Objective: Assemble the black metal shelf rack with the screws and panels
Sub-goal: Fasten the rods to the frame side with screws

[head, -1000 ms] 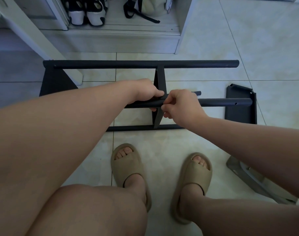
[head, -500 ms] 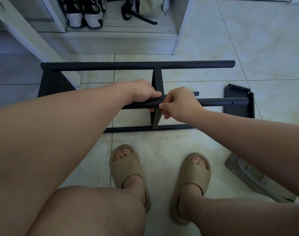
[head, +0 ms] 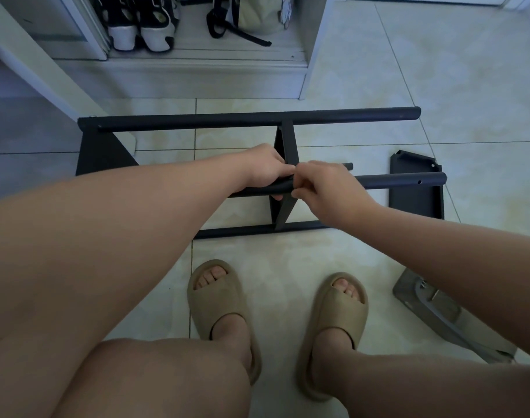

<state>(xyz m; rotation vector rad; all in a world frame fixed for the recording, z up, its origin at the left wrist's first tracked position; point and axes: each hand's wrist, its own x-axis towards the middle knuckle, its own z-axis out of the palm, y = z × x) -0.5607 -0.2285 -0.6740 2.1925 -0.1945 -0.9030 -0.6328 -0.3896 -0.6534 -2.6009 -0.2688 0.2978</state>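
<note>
The half-built black metal rack stands on the tiled floor in front of me. Its far tube [head: 257, 119] runs left to right, joined to a left end panel [head: 101, 152] and a middle bracket [head: 287, 146]. My left hand [head: 263, 167] grips the near tube [head: 402, 181] just left of the middle bracket. My right hand [head: 324, 188] pinches something small at the joint of tube and bracket; what it holds is hidden by the fingers. A loose black end panel [head: 417, 200] lies flat at the right, under the near tube's free end.
A low shelf unit [head: 197, 70] with sneakers [head: 140, 28] and a bag stands behind the rack. A white slanted post [head: 31, 64] rises at the left. A grey flat packet [head: 432, 315] lies at the lower right. My sandalled feet [head: 221, 300] rest just before the rack.
My right hand has shifted slightly left, closer to my left hand at the bracket joint. The view has tilted a little, and the rack stays in place.
</note>
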